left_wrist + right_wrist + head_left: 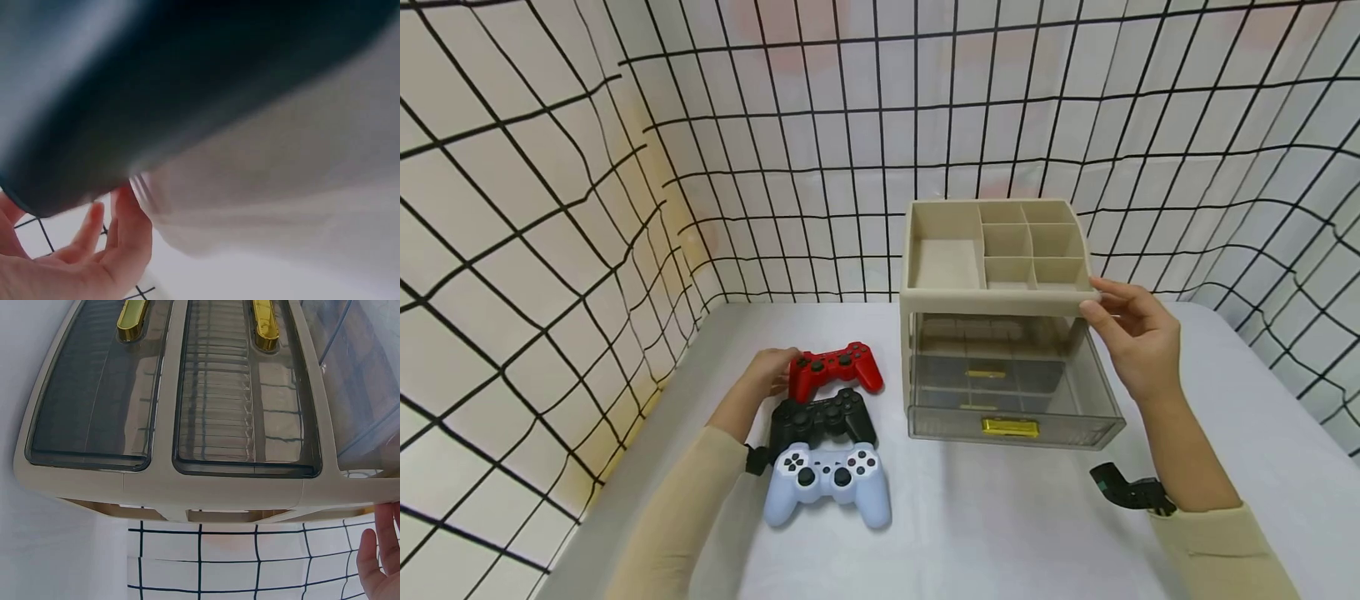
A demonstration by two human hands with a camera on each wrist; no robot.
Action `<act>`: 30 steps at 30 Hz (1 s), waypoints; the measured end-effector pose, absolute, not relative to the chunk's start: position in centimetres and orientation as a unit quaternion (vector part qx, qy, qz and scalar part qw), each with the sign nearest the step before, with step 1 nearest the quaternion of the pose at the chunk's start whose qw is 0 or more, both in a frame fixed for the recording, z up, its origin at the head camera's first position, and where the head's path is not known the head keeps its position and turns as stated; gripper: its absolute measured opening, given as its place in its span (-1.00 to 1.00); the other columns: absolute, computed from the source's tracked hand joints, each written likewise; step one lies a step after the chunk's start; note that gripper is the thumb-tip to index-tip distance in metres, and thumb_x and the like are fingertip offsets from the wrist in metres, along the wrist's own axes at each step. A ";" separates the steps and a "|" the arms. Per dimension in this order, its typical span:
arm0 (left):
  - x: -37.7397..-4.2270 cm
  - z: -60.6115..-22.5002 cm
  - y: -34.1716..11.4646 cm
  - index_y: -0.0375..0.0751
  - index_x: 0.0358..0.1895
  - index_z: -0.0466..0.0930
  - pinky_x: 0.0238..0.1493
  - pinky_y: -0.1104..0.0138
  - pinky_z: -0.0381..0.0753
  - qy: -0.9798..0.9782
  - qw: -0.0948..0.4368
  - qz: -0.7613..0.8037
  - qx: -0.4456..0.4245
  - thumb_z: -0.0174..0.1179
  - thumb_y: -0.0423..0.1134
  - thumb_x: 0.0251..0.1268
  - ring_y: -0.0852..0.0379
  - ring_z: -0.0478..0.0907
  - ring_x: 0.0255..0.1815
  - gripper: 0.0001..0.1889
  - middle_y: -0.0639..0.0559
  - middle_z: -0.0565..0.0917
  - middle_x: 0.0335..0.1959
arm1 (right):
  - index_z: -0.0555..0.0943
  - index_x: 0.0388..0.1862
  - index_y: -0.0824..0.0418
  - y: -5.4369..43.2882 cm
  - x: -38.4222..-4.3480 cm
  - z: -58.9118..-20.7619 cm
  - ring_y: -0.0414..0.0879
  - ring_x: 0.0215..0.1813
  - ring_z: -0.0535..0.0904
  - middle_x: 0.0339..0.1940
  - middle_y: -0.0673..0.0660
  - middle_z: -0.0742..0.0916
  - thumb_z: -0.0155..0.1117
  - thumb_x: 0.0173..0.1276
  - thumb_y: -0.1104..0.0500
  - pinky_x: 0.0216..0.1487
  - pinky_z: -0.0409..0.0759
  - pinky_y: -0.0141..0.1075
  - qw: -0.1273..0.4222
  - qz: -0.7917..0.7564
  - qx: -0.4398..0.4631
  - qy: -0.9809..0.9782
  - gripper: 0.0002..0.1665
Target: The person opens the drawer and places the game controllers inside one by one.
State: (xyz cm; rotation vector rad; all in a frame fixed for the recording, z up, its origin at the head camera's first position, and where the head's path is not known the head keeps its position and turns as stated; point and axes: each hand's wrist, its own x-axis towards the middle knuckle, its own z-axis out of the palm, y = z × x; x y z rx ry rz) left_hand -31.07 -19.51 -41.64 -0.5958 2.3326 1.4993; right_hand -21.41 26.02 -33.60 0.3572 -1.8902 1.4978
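- Nearest the lens: beige cloth sleeves, entering at about 5 and 7 o'clock in the head view.
- Left hand: placed at the 9 o'clock end of the red controller, touching by the look of it. Whether the grip is closed can't be told; fingers are part-hidden, and the left wrist view is mostly blocked by a dark blur.
- Right hand: front corner of the organizer is pinched at its 3 o'clock side, thumb on the front lip.
- Progress, judged: early. Top drawer is pulled out, organizer is held, red controller is reached. All three controllers are seen outside the organizer; none looks lifted.
- Red controller: glossy plastic, two-pronged, on the tabletop; organizer lies toward its 3 o'clock.
- Black controller is set at its 6 o'clock, light-blue controller further along the same line; all bunched close.
- Organizer: smooth beige plastic, rounded edges, top tray divided into rectangular cells. Drawer is smoky see-through, with a shiny gold handle. Lower drawers are seated flush, tinted darker.
- Beyond: black wire mesh, wavy square grid, backed by pale sheeting, at 12 o'clock.
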 end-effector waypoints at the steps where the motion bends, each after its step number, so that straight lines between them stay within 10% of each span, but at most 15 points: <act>1: -31.1 -41.8 -19.7 -0.40 0.33 0.33 -0.03 0.24 0.54 0.812 0.155 0.525 -0.204 -0.01 -0.06 0.39 -0.05 0.47 -0.10 -0.42 -0.19 0.50 -0.10 | 0.60 0.07 0.44 26.0 -21.4 -33.6 -0.25 -0.21 0.62 -0.24 -0.10 0.70 0.25 0.27 0.50 -0.17 0.54 -0.55 0.344 0.576 0.136 -0.729 -0.64; 30: -31.0 -43.3 -20.0 -0.13 0.47 0.20 -0.03 0.12 0.45 0.820 0.151 0.534 -0.138 -0.08 0.03 0.50 -0.22 0.28 0.17 -0.42 -0.31 0.29 0.33 | 0.59 0.07 0.45 25.6 -21.0 -33.3 -0.26 -0.18 0.62 -0.23 -0.13 0.70 0.24 0.28 0.51 -0.14 0.54 -0.56 0.349 0.558 0.130 -0.742 -0.64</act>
